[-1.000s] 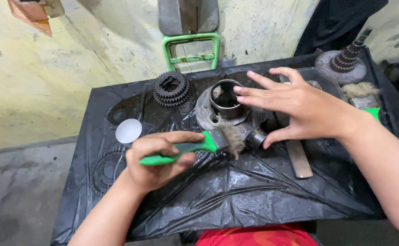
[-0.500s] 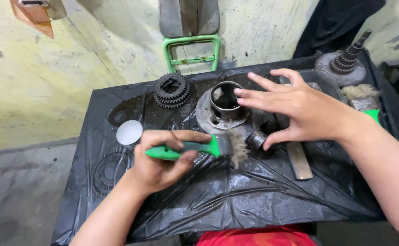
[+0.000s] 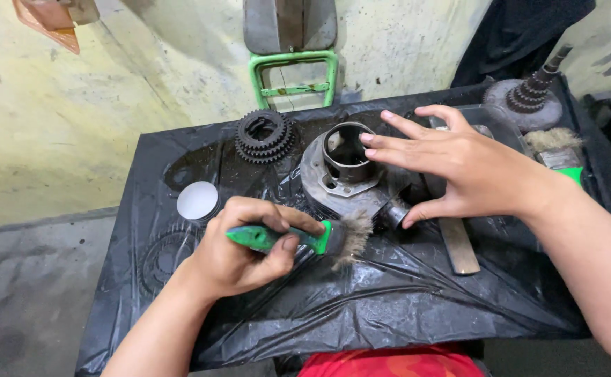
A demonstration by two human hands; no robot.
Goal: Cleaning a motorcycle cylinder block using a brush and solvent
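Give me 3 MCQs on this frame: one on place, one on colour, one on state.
1. Where does the gear stack sit relative to the cylinder?
A. To its left
B. To its right
C. On top of it

2. What colour is the handle of the brush in the left hand?
A. Red
B. Green
C. Yellow

3. How is the right hand placed?
A. Closed in a fist around a brush
B. Fingers spread, resting on the cylinder
C. Lifted well off the table

Answers:
1. A, the gears lie left of the cylinder on the black sheet.
2. B, the handle in the fist is green.
3. B, the fingertips reach the cylinder's bore rim and the thumb presses its side port.
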